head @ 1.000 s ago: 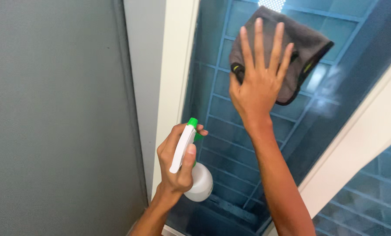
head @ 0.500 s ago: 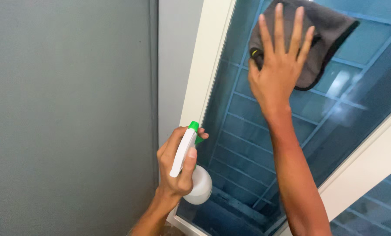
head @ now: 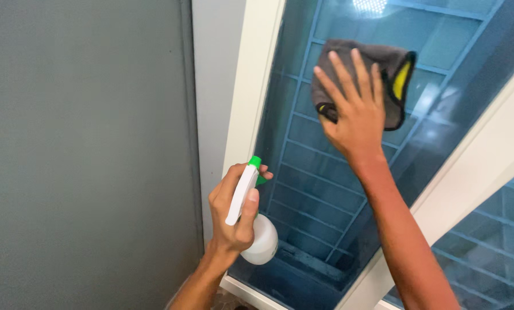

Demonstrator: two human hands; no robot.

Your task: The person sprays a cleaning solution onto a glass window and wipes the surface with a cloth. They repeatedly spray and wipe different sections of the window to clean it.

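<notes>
1. One grey cloth with a yellow patch, upper right of the frame.
2. One white spray bottle with a green nozzle, lower centre.
3. Two hands: left hand, right hand.
4. Two glass panes, it seems: large pane at centre, second pane at lower right.

The cloth lies flat against the upper part of the window pane, with the right hand spread over it. Below and to the left, the left hand holds the spray bottle in front of the pane's lower part (just right of the window frame). The wall lies left of that frame.
</notes>
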